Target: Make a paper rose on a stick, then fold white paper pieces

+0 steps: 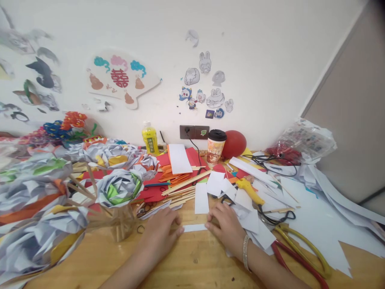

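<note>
Folding, it seems, a strip [195,228] at lower centre, the left hand [161,226] and right hand [227,225] pinch its 2 ends between their fingers [215,213]; creasing next likely needs even pressure.

A wooden table [195,259], lower frame, is viewed at close range from above by a head-worn camera faced forward and down; a white wall [264,52] is captured across the upper half.

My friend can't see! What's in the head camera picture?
Left hand and right hand touch opposite ends of a white paper strip at a wooden table. Paper flowers crowd the left; a lidded cup stands behind.
</note>
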`<state>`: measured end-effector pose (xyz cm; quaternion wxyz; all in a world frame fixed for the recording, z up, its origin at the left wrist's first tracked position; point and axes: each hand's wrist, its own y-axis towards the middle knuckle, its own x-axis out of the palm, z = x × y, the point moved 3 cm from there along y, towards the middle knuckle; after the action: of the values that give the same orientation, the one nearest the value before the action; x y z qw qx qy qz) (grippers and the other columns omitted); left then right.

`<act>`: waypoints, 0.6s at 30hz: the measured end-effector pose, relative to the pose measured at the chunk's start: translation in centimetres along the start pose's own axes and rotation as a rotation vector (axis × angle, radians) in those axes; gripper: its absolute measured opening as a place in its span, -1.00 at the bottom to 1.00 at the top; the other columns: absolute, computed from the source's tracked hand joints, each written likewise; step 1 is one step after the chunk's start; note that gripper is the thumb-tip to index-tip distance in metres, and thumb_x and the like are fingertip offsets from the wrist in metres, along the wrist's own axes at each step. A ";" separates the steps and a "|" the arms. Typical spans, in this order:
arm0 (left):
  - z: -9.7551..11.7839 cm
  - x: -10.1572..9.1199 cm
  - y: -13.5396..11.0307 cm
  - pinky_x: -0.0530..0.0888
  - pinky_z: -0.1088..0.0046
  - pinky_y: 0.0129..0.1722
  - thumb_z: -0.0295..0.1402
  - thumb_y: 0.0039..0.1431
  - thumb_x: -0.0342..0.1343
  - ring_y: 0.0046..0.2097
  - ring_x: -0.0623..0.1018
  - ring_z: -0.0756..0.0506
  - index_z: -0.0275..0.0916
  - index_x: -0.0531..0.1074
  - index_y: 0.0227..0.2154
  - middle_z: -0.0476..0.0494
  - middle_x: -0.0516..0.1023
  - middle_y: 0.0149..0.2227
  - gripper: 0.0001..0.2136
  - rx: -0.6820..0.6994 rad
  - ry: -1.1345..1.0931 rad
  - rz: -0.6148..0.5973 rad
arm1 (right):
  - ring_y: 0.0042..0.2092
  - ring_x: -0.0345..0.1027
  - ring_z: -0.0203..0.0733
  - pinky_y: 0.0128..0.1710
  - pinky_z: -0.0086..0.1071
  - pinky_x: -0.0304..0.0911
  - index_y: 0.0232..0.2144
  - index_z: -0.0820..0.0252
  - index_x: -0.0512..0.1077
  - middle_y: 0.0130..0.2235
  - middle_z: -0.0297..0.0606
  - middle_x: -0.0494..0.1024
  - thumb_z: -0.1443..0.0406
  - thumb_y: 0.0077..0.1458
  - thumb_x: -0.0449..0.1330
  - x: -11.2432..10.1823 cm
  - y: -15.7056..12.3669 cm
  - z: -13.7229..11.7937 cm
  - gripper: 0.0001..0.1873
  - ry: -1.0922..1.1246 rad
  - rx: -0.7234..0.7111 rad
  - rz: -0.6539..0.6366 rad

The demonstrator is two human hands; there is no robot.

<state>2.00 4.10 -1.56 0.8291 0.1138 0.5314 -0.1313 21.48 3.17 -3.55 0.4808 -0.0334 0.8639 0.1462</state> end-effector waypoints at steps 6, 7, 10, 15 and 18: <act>1.1 0.3 -0.4 0.32 0.33 -0.23 -0.52 0.05 -0.05 -0.22 0.41 -0.13 -0.22 0.37 -0.45 -0.11 0.43 -0.31 -0.88 0.118 -0.059 -0.010 | -0.23 0.23 -0.18 -0.22 -0.31 0.16 -0.43 0.18 0.35 -0.30 -0.30 0.42 0.52 -0.03 0.21 -0.1 -0.3 -1.2 -0.83 0.021 -0.189 -0.057; 1.2 0.3 -0.4 0.32 0.33 -0.23 -0.52 0.04 -0.04 -0.22 0.41 -0.13 -0.22 0.35 -0.46 -0.11 0.43 -0.32 -0.89 0.119 -0.073 -0.005 | -0.23 0.23 -0.18 -0.22 -0.32 0.16 -0.43 0.19 0.34 -0.30 -0.30 0.42 0.52 -0.04 0.21 -0.1 -0.3 -1.4 -0.82 0.019 -0.197 -0.052; 1.2 0.5 -0.4 0.34 0.37 -0.27 -0.53 0.01 0.00 -0.27 0.42 -0.11 -0.23 0.34 -0.47 -0.08 0.44 -0.36 -0.91 0.104 -0.116 -0.014 | -0.24 0.23 -0.19 -0.24 -0.32 0.16 -0.45 0.20 0.34 -0.31 -0.30 0.43 0.51 -0.02 0.20 0.1 -0.4 -1.5 -0.84 -0.001 -0.220 -0.052; 1.4 0.9 -0.6 0.34 0.43 -0.27 -0.58 0.05 -0.01 -0.27 0.43 -0.08 -0.22 0.43 -0.46 -0.06 0.46 -0.39 -0.83 0.177 -0.128 -0.023 | -0.27 0.24 -0.19 -0.27 -0.33 0.14 -0.39 0.19 0.37 -0.35 -0.31 0.47 0.46 0.04 0.17 0.5 -0.5 -1.4 -0.91 -0.075 -0.315 -0.027; 1.8 0.9 -0.8 0.34 0.44 -0.25 -0.57 0.08 0.01 -0.25 0.43 -0.08 -0.21 0.46 -0.45 -0.06 0.46 -0.38 -0.83 0.247 -0.077 0.017 | -0.31 0.23 -0.19 -0.32 -0.34 0.13 -0.45 0.20 0.37 -0.40 -0.29 0.45 0.43 0.10 0.12 0.6 -0.8 -1.6 -0.89 -0.119 -0.436 0.044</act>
<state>3.62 2.67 -1.71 0.8296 0.2143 0.4780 -0.1931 19.99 2.03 -3.41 0.5091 -0.1089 0.7825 0.3415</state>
